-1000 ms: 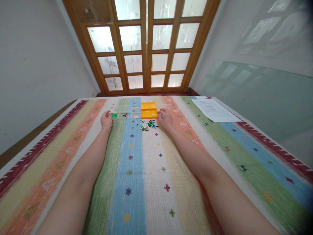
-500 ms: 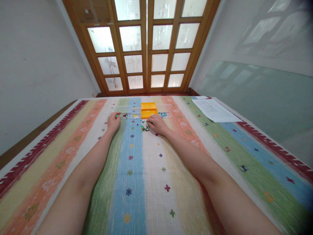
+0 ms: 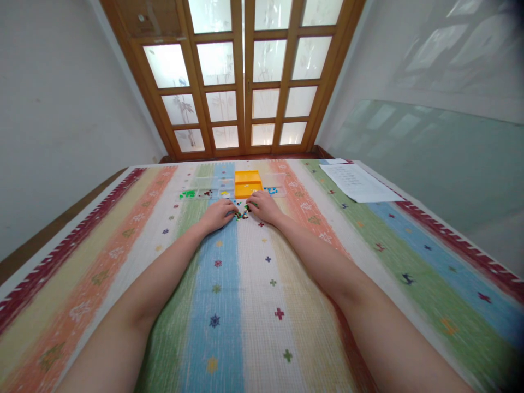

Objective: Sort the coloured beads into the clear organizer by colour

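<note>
A small pile of mixed coloured pieces (image 3: 242, 216), perhaps beads or tiny bricks, lies on the tablecloth between my hands. At its left edge is my left hand (image 3: 218, 214), fingers curled down to the pieces. My right hand (image 3: 264, 207) is at the pile's right side, fingertips bent together over a few dark and green bits. What either hand pinches is too small to make out. Behind them stands an open orange box (image 3: 248, 176). To its left, clear compartments hold green pieces (image 3: 188, 194), dark brown pieces (image 3: 207, 193) and yellow pieces (image 3: 225, 194); blue pieces (image 3: 271, 190) lie to its right.
A striped, patterned tablecloth (image 3: 229, 349) covers the table. Printed paper sheets (image 3: 358, 183) lie at the far right. Beyond the table are wood-framed glass doors (image 3: 245, 82), and a glass panel (image 3: 429, 164) leans by the right wall.
My left hand has moved right, from the green pieces' compartment to the pile, uncovering the green pieces. My right hand has stayed by the pile.
</note>
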A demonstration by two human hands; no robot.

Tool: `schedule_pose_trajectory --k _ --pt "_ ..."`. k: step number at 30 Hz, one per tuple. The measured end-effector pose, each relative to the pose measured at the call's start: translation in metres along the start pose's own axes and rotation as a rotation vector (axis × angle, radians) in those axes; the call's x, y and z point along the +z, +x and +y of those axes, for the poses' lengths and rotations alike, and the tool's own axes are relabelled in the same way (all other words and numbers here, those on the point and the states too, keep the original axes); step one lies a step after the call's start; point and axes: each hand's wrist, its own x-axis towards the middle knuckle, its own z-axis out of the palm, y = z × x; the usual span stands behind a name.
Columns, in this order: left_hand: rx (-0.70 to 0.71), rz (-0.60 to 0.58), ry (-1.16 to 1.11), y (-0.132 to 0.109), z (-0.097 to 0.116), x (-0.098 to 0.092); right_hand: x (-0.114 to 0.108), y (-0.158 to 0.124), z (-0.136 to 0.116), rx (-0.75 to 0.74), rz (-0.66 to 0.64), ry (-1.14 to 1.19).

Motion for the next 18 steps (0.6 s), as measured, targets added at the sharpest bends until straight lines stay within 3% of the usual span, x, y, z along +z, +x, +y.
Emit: schedule_pose_trajectory --k 10,18 --pt "-0.049 -0.015 0.034 -0.0011 0.0006 -0.0025 0.0011 0.0001 -0.0060 -0.007 -0.030 0.008" --pt "-0.201 0.099 -0.169 0.0014 -0.0004 0.0006 0.0026 0.0005 -0.0049 -0.016 -0.039 0.002"
